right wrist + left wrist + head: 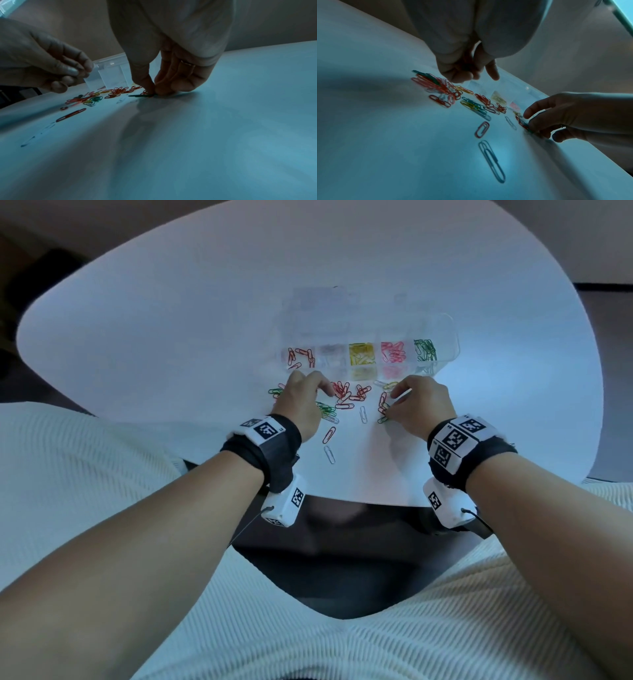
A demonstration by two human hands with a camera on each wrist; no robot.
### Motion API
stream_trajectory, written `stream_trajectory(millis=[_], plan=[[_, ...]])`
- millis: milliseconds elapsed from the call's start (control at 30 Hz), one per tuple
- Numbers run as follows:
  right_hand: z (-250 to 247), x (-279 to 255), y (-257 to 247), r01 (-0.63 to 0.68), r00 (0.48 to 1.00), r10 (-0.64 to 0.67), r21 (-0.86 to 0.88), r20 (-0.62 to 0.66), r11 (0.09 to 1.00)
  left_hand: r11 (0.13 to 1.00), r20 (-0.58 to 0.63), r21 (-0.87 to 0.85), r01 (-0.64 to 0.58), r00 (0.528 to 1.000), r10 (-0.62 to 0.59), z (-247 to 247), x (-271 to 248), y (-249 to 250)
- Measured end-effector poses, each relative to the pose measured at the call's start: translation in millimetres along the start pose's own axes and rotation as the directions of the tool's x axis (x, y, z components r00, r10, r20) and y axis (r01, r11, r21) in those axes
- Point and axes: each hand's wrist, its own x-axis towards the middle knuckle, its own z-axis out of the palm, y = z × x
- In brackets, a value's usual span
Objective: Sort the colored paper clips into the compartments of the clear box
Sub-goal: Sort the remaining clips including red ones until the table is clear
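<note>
White desk [171,337], rounded edges. Clear box [442,337] sits toward the far side, right of centre, long side facing the person. Front row of compartments, left to right: orange-red clips [301,356], a pale compartment whose contents cannot be made out, yellow clips [361,356], pink-red clips [394,354], green clips [425,350].

Loose clips [346,395] lie scattered on the desk just in front of the box, between the two hands: mostly red and orange, some green and yellow under and beside the left hand. A single red clip [329,435] and a pale one [329,454] lie apart, nearer the desk's near edge.

Left hand [301,402] hovers over the left part of the pile, fingers curled in, thumb and fingertips drawn together. Left wrist view shows something dark red inside the curl, too shadowed to confirm as a clip; whether it holds anything cannot be told.

Right hand [421,405] is down at the right end of the scatter. Right wrist view: thumb and forefinger tips pressed together at the desk surface, pinching a green clip [139,95] that lies flat, with red clips just beside it. Other fingers are bent alongside; a ring [187,63] shows on one.

Both wrists carry black bands [274,446] with printed markers.
</note>
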Motion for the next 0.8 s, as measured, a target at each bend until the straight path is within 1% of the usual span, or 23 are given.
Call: stream_trajectory(millis=[100,233,300,333,367,400,433,500,533,567,600,633,667,700,733,767,800], plan=[[0,0,2,0.011,1.000,-0.011,-0.002,0.012,1.000,0.997,0.040,-0.016,0.071,0.997,-0.070,4,-2,0],[0,-4,5,0.039,0.999,-0.039,-0.027,0.023,0.999,0.993,0.001,-0.043,0.108,0.994,-0.109,9,2,-4],[-3,-8,4,0.061,0.998,-0.061,0.017,0.018,0.998,0.991,-0.003,-0.060,0.121,0.993,-0.121,9,4,-3],[-6,-9,2,0.050,0.998,-0.052,0.064,0.024,0.997,0.991,0.000,-0.058,0.121,0.993,-0.121,8,5,-4],[-9,-9,0,0.022,0.999,-0.028,0.149,0.036,0.989,0.992,0.010,-0.041,0.116,0.993,-0.115,8,5,-4],[-13,-10,-2,-0.024,0.998,0.007,0.268,0.062,0.963,0.995,0.026,-0.016,0.102,0.995,-0.101,8,5,-5],[-16,-11,-5,-0.072,0.994,0.035,0.394,0.100,0.916,0.997,0.045,0.008,0.081,0.996,-0.082,8,5,-7],[-18,-13,-8,-0.161,0.980,0.053,0.617,0.189,0.771,0.998,0.069,0.040,0.046,0.996,-0.049,10,5,-12],[-18,-15,-10,-0.196,0.972,0.048,0.676,0.231,0.711,0.998,0.069,0.052,0.039,0.997,-0.042,10,6,-14],[-18,-16,-12,-0.213,0.965,0.031,0.704,0.262,0.678,0.997,0.065,0.062,0.038,0.997,-0.042,10,6,-16],[-19,-17,-13,-0.215,0.960,0.010,0.712,0.280,0.668,0.997,0.055,0.069,0.039,0.998,-0.042,10,6,-18],[-19,-19,-13,-0.208,0.957,-0.006,0.704,0.289,0.679,0.997,0.046,0.071,0.040,0.998,-0.043,9,7,-19],[-20,-19,-14,-0.195,0.957,-0.014,0.676,0.290,0.711,0.997,0.040,0.073,0.041,0.998,-0.044,8,8,-19],[-21,-19,-15,-0.159,0.960,-0.022,0.612,0.277,0.775,0.996,0.035,0.078,0.045,0.998,-0.048,7,9,-19],[-21,-18,-17,-0.096,0.968,-0.036,0.496,0.249,0.863,0.995,0.031,0.085,0.049,0.998,-0.052,7,10,-18],[-21,-17,-17,-0.016,0.975,-0.061,0.342,0.213,0.939,0.994,0.025,0.095,0.050,0.998,-0.052,7,11,-18],[-19,-17,-17,0.058,0.980,-0.091,0.185,0.177,0.981,0.993,0.021,0.103,0.050,0.998,-0.052,7,11,-18]])
